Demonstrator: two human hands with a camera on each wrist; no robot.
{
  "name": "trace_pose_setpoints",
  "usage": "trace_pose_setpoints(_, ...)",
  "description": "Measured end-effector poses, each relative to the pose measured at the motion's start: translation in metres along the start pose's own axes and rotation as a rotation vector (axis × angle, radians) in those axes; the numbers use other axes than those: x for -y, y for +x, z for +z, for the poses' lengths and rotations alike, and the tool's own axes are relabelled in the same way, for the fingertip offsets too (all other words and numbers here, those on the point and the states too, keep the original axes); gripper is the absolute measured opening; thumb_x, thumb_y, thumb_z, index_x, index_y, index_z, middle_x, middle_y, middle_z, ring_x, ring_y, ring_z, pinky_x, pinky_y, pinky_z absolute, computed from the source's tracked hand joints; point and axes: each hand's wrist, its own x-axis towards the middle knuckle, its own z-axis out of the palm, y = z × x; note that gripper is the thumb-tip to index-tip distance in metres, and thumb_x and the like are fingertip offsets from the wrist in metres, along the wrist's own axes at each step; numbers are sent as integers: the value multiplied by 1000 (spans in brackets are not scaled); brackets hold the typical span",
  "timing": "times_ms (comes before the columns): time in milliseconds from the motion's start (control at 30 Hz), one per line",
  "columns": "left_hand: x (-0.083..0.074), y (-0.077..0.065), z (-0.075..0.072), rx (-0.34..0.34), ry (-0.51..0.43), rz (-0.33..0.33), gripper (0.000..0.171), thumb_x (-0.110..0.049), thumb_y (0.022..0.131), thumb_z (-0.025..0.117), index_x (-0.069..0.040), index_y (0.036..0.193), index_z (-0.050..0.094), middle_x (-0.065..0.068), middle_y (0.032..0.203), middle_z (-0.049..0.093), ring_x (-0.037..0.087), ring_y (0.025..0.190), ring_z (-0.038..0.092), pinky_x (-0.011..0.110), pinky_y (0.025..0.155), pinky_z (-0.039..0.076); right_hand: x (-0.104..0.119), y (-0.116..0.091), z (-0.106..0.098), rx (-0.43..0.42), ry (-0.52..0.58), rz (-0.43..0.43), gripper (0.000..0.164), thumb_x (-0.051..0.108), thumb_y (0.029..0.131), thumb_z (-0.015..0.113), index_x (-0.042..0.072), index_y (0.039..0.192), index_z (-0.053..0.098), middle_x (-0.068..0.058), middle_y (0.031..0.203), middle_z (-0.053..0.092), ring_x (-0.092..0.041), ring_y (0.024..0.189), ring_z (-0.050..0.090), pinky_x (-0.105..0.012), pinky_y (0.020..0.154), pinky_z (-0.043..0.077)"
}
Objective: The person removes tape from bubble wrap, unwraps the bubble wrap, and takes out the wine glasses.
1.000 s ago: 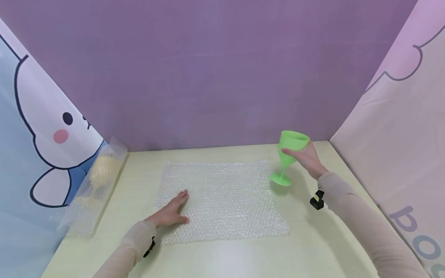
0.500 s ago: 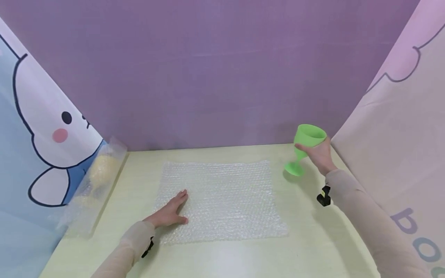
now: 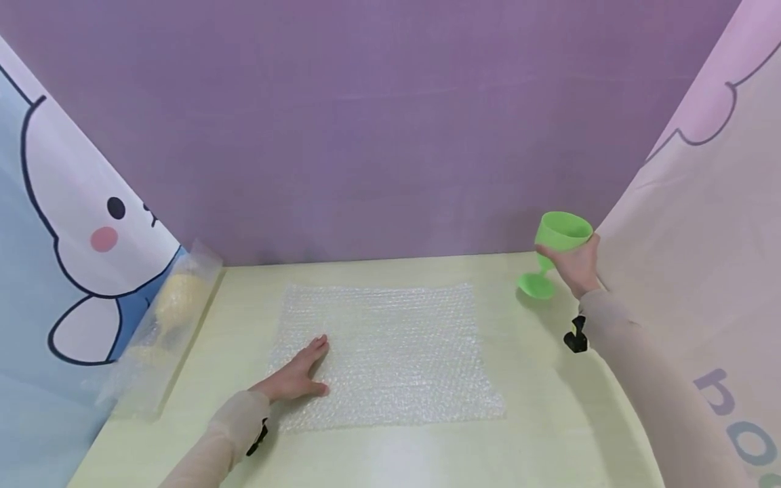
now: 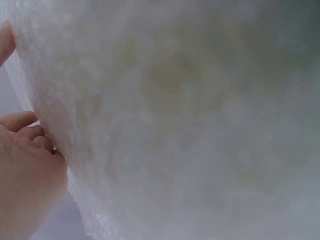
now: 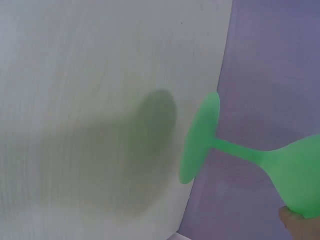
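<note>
A light green plastic goblet (image 3: 556, 234) is held by its bowl in my right hand (image 3: 576, 264), near the back right corner of the table. It tilts slightly, and in the right wrist view its round foot (image 5: 201, 137) stands apart from its shadow on the tabletop. My left hand (image 3: 295, 376) rests with fingers spread on the left part of a flat sheet of bubble wrap (image 3: 396, 359). The left wrist view is mostly filled by blurred bubble wrap (image 4: 175, 150), with the left hand (image 4: 30, 170) at its edge.
A clear bubble-wrapped bundle with something yellow inside (image 3: 179, 301) lies along the table's left edge. Printed cloth walls stand left and right, and a purple wall (image 3: 378, 135) closes the back. The pale table (image 3: 390, 461) lies under everything.
My right hand has carried the goblet right and toward the back, away from the bubble wrap's right edge. The left hand has stayed in place on the sheet.
</note>
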Motion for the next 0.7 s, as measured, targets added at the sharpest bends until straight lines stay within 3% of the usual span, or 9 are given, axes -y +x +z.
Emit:
trace_pose_setpoints(433,0,-8,-3,-10,-18,6,91,-27,79,69,1,145,13,15,154,1,36,141,-2,57,111,4,3,12,-4,-12,-42,50,115,47,69,76,17,143,-7,-15,147,21,-29,132,29,-43,111,25)
trace_pose_setpoints(700,1,-9,-2,-4,-19,4,91,-27,80,69,2,145,13,15,154,2,36,141,-1,57,111,5,-12,13,-2,-28,-29,73,112,36,70,77,18,143,-6,-14,146,23,-28,131,30,-41,110,26)
